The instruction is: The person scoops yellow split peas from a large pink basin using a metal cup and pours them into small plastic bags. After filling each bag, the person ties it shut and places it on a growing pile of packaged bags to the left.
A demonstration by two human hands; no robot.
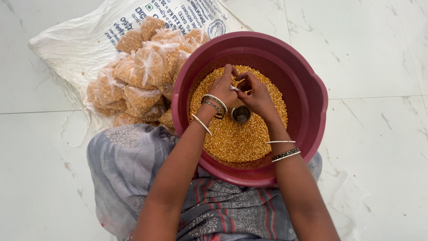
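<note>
A maroon plastic tub (pixel 307 93) sits on the floor in front of me, filled with yellow split lentils (pixel 232 138). My left hand (pixel 223 87) and my right hand (pixel 256 96) meet over the lentils, fingers pinched together on a small clear plastic bag (pixel 235 88) that is mostly hidden between them. A small steel cup (pixel 241 114) stands in the lentils just below my hands. Both wrists carry bangles.
A pile of several tied clear bags of lentils (pixel 142 76) lies left of the tub on a white woven sack (pixel 76 44). The floor is white marble tile (pixel 374 53). My lap, in grey patterned cloth (pixel 129 165), is against the tub's near rim.
</note>
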